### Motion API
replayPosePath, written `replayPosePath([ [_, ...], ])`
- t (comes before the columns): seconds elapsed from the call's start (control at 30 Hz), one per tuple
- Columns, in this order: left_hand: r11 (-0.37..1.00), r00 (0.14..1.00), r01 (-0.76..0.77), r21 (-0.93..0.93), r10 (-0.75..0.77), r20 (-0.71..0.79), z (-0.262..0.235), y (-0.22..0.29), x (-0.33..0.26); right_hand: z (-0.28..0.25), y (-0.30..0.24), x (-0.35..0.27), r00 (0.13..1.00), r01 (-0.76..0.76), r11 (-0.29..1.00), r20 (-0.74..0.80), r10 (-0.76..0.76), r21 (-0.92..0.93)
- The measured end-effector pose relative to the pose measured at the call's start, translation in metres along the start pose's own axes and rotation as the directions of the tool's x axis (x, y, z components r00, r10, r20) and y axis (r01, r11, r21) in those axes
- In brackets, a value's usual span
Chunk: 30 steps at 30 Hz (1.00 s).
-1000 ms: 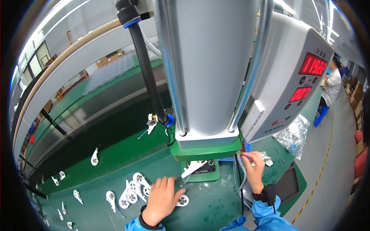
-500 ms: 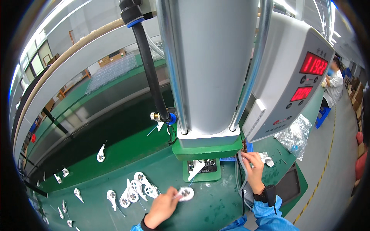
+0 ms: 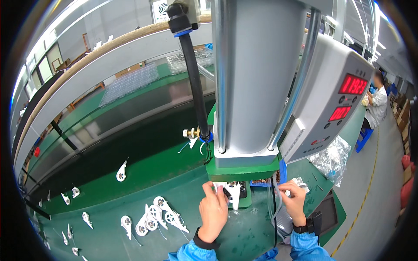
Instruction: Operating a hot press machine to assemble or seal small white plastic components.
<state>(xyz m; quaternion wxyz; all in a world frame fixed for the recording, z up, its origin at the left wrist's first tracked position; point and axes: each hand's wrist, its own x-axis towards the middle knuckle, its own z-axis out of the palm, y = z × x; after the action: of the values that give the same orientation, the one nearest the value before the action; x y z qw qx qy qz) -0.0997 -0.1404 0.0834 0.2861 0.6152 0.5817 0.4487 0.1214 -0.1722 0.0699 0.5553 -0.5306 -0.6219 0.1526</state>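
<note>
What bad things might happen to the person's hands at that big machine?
1. The left hand is placing a white part right under the press. If the press came down now, fingers might get pinched.
2. The right hand is by the thin tubes beside the press; it might snag them.
3. The pile of parts lies close to the left arm, which might knock some away.
</note>
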Motion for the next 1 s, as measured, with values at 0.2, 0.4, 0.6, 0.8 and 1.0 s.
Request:
replayPosePath([
  [0.2,0.93,0.993,0.116,-0.35,-0.112,0.03,-0.007,-0.007,0.01,0.01,-0.026,0.025,0.947,0.169,0.986,0.278,-0.159,-0.01],
  [0.4,0.948,0.999,0.045,-0.314,-0.039,0.025,-0.008,0.008,-0.009,0.048,-0.039,0.053,0.874,0.057,0.997,0.485,-0.025,-0.052],
  [0.6,0.942,0.993,0.057,-0.33,-0.02,0.114,0.0,0.001,-0.012,0.066,-0.036,0.061,0.836,0.029,1.0,0.549,-0.025,0.001],
  [0.8,0.77,0.974,0.212,-0.601,-0.114,0.198,-0.004,-0.014,-0.004,0.07,-0.036,0.063,0.804,0.051,0.998,0.595,-0.013,-0.048],
  [1.0,0.581,0.836,0.488,-0.651,-0.096,0.54,-0.011,-0.003,-0.007,0.072,-0.021,0.058,0.856,0.187,0.978,0.504,-0.115,-0.095],
])
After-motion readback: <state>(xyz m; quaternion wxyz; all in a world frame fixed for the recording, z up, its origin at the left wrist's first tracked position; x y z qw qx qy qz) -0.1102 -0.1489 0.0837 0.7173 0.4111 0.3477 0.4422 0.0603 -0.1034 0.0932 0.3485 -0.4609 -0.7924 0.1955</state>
